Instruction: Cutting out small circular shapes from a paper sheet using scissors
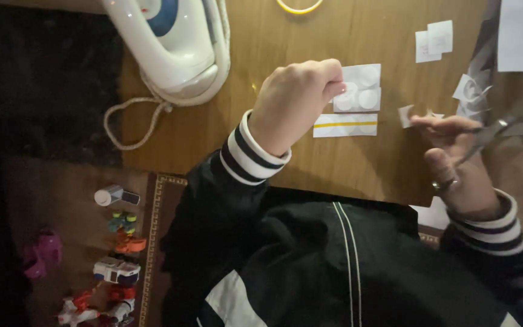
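Left hand [295, 103] pinches white sticker sheet [358, 88]; right hand [455, 157] grips steel scissors [503, 124] — cutting step, blades must meet paper — wooden counter [273, 42].

Left hand [295, 103] pinching sticker sheet [358, 88] (white)

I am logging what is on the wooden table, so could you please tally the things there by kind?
Iron: 1
Scissors, in the right hand: 1
White sticker sheets with circles, at the left hand: 2
Yellow-striped strip: 1
Yellow ring, partly cut off: 1
Total: 6, not counting loose paper scraps.
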